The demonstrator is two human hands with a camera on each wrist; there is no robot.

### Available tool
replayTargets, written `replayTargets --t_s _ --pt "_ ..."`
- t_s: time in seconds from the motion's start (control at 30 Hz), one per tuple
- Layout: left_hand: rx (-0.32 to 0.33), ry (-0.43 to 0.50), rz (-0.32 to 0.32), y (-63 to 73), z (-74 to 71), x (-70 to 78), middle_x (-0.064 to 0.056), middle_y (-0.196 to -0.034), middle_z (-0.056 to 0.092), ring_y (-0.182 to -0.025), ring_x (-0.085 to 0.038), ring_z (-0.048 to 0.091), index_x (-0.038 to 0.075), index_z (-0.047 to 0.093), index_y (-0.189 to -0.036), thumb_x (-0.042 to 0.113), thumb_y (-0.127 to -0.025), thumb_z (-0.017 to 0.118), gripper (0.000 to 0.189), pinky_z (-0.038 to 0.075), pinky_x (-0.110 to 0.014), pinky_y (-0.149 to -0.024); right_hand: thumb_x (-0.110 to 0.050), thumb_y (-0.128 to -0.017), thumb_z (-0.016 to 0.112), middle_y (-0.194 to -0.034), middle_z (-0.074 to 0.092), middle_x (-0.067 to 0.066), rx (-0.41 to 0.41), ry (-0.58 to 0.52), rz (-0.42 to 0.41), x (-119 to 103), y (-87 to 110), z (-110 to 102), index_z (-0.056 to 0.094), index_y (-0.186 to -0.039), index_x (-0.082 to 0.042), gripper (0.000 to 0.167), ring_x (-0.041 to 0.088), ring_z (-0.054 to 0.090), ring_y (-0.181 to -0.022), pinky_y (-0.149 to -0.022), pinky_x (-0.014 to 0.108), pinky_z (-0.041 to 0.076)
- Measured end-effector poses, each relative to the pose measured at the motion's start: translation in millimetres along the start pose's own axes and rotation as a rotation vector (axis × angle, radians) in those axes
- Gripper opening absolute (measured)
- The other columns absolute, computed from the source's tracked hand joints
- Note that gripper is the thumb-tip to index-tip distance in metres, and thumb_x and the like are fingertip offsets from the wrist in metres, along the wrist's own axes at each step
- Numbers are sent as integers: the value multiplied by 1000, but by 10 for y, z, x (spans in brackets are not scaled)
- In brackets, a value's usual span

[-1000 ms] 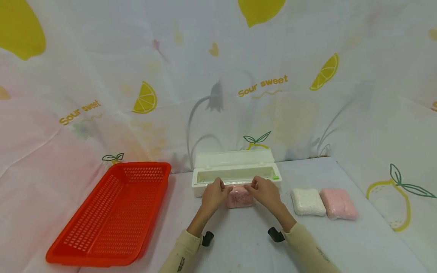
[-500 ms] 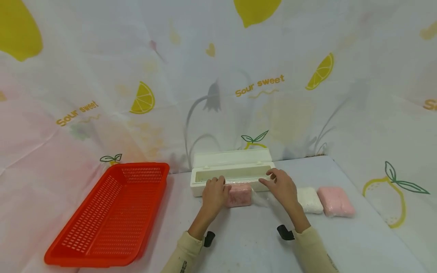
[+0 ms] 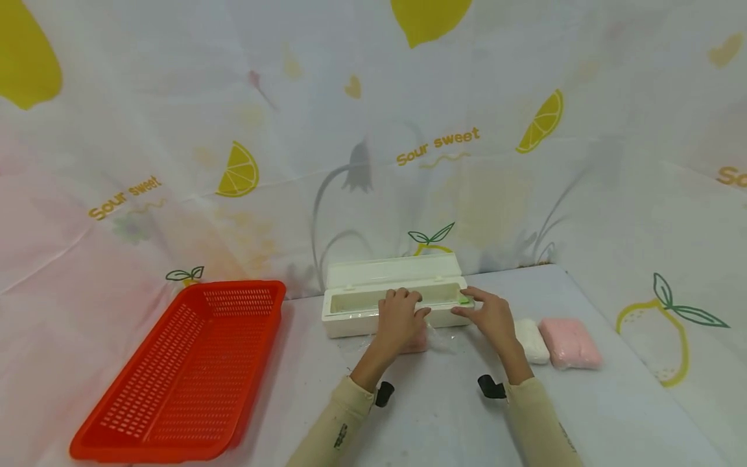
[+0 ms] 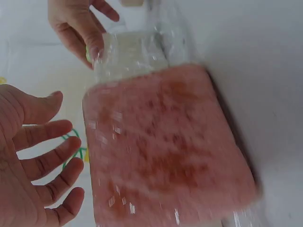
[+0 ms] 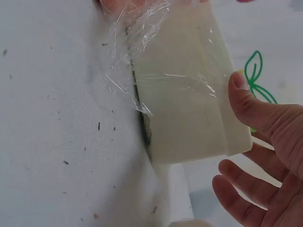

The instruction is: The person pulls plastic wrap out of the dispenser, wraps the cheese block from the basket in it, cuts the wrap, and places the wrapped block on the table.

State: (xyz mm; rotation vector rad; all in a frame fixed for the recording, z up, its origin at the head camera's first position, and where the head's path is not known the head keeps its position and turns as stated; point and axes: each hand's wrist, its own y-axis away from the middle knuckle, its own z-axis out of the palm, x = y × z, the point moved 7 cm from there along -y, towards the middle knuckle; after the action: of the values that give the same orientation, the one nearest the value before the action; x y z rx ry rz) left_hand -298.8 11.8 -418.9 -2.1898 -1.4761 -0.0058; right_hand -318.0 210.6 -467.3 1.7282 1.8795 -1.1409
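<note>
A white cling film dispenser (image 3: 352,325) stands near the back of the table with its lid up. In front of it lies a pink block (image 4: 161,142) under clear film (image 5: 147,28), partly hidden by my left hand (image 3: 398,318) in the head view. That hand is over the block and the dispenser's front, its fingers spread and slightly bent with nothing between them. My right hand (image 3: 493,319) holds the dispenser's front rim at the right end, thumb in front and index finger behind, around a green slider (image 3: 464,300).
A red perforated basket (image 3: 82,446) stands on the left of the table. To the right, a wrapped white block (image 3: 532,344) and another wrapped pink block (image 3: 570,344) lie side by side. A lemon-print cloth (image 3: 280,162) hangs behind the dispenser.
My left hand has moved from the pink block's left side to the right, over it. My right hand has gone from the block to the dispenser's right end. The view has shifted slightly.
</note>
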Motion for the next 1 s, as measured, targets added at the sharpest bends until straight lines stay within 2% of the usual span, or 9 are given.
replayTargets --t_s 0.1,0.2,0.33,0.47,0.57,0.63,0.77,0.9,1.0 --pt "-41 46 42 -131 145 130 -2 -106 65 -99 -24 55 16 71 -109 35 -92 69 26 42 -40 -80 -29 -74 87 -122 66 14 14 -25 3 22 0 -7 71 -120 -7 54 36 65 -102 -79 49 52" --pt "-83 70 73 -260 301 250 -1 -108 66 -99 -22 55 18 72 -112 35 -92 69 26 42 -40 -82 -27 -75 87 -125 65 13 25 -44 19 47 11 10 70 -120 -5 53 35 66 -100 -70 41 54" --pt "-135 49 65 -421 519 374 0 -110 67 -97 -22 57 20 74 -114 37 -92 69 28 43 -37 -80 -21 -77 86 -128 63 12 45 -69 52 95 36 43 71 -120 -6 48 34 67 -100 -63 32 51" --pt "-145 37 57 -512 678 458 1 -102 68 -91 -20 58 22 77 -106 41 -90 71 26 43 -34 -74 -16 -77 85 -129 63 11 61 -58 66 124 63 61 72 -119 -9 45 35 67 -99 -57 31 48" --pt "-134 55 62 -546 707 494 2 -97 68 -88 -20 58 21 79 -97 38 -90 71 20 44 -34 -71 -15 -76 85 -129 63 11 73 -54 70 122 68 61 72 -119 -10 46 36 67 -99 -55 31 47" --pt "-129 51 64 -568 698 504 3 -100 68 -90 -20 58 20 79 -93 36 -90 72 18 44 -34 -73 -16 -75 86 -128 63 11 85 -53 60 105 64 53 72 -119 -9 47 36 67 -97 -56 31 47" --pt "-118 -22 98 -588 639 504 7 -106 67 -97 -19 57 22 80 -91 36 -89 73 16 45 -37 -78 -19 -75 86 -127 64 13 90 -42 30 54 58 57 71 -120 -6 49 34 67 -93 -54 30 46" --pt "-116 -75 139 -591 598 490 11 -107 67 -97 -18 57 24 81 -87 36 -87 75 13 44 -37 -79 -24 -74 87 -124 65 15 92 -21 48 76 64 58 70 -122 -7 54 28 63 -70 -48 27 42" --pt "-117 -112 152 -584 591 457 14 -107 68 -97 -17 56 26 80 -86 38 -86 75 14 43 -36 -79 -27 -72 88 -122 66 16 100 -14 65 100 70 51 70 -122 -8 56 25 59 -64 -47 26 41"
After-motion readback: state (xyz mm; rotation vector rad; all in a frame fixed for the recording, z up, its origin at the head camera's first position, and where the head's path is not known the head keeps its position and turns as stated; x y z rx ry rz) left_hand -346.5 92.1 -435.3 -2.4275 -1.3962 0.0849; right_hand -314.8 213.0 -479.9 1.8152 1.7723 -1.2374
